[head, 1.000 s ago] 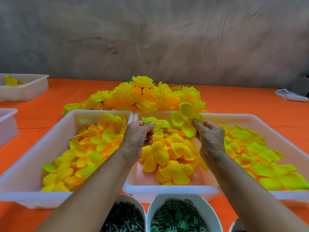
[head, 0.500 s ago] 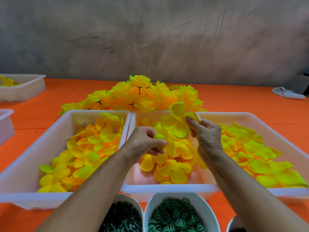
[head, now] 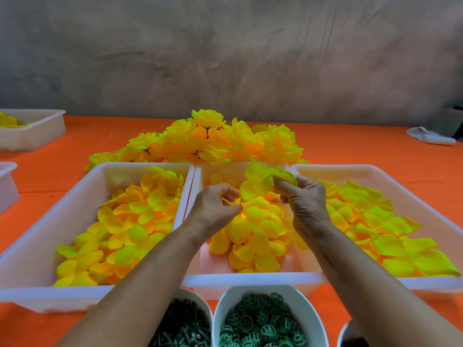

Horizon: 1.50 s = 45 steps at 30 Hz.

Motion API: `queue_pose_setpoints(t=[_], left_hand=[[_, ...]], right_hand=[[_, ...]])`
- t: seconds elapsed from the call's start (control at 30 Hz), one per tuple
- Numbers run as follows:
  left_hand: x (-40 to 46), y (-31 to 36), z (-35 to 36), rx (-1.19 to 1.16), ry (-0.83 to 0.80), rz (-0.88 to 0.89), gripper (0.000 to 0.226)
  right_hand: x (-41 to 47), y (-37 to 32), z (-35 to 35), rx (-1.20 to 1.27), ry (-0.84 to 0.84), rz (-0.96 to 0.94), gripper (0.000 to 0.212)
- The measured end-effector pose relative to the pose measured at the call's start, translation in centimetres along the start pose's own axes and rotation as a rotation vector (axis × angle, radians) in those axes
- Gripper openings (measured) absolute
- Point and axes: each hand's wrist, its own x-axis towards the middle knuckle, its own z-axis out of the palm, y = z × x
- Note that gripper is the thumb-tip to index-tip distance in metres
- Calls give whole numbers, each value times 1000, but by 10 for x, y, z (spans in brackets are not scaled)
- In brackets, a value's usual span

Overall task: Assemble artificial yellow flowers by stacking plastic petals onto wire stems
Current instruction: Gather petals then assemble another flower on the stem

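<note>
1. Head view: our right hand (head: 304, 199) pinches a yellow-green petal cluster (head: 260, 180) above the middle tray (head: 250, 280).
2. Our left hand (head: 215, 205), fingers curled, pinches a small yellow petal (head: 234, 202) over that tray's petals.
3. Finished flowers (head: 213, 141) lie piled on the orange table (head: 375, 151) behind the trays.

You've got a floppy yellow-green petal layer (head: 260, 182) held up over the middle tray's petals (head: 253, 234), which are rounder and more orange-yellow, heaped loose. The left tray's petals (head: 120, 221) are small cupped yellow ones, the right tray's petals (head: 380, 226) greener, flatter. The finished yellow flowers (head: 213, 141) sit piled behind.
</note>
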Motion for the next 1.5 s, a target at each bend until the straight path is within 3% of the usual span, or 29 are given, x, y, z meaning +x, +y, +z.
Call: queue_pose_setpoints(t=[0.1, 0.17, 0.23, 0.3, 0.4, 0.5, 0.57, 0.67, 0.8, 0.93, 1.07, 1.27, 1.5], left_hand=[[-1, 9, -2, 47, 380, 301, 9], [-4, 14, -1, -48, 422, 444, 21], [-7, 15, 2, -133, 328, 466, 32], [-7, 15, 4, -241, 210, 338, 46], [-1, 13, 0, -464, 122, 7, 64], [2, 9, -4, -549, -16, -272, 40], [2, 7, -7, -610, -120, -360, 23], [3, 8, -11, -752, -112, -406, 17], [6, 10, -13, -869, -17, -424, 18], [9, 8, -13, -900, 58, -405, 21], [9, 6, -12, -916, 83, -363, 16], [10, 6, -12, -917, 71, -290, 9], [11, 6, -13, -907, 92, -232, 20]], right_hand=[[-1, 3, 2, -77, -35, -56, 27], [-2, 5, 5, -165, -46, -109, 38], [-2, 6, 7, -279, -48, -186, 36], [-5, 7, 10, -385, -65, -300, 46], [-13, 6, 19, -513, -120, -496, 57], [-16, 5, 21, -663, -133, -757, 40], [-16, 4, 21, -704, -149, -825, 36], [-16, 4, 21, -637, -227, -714, 32], [-18, -2, 22, -240, -324, -269, 18], [-8, -8, 8, -7, -152, -19, 13], [-3, -5, 0, -60, -12, -34, 16], [-1, -3, 0, -148, 33, -140, 25], [-3, 0, 3, -335, 3, -131, 7]])
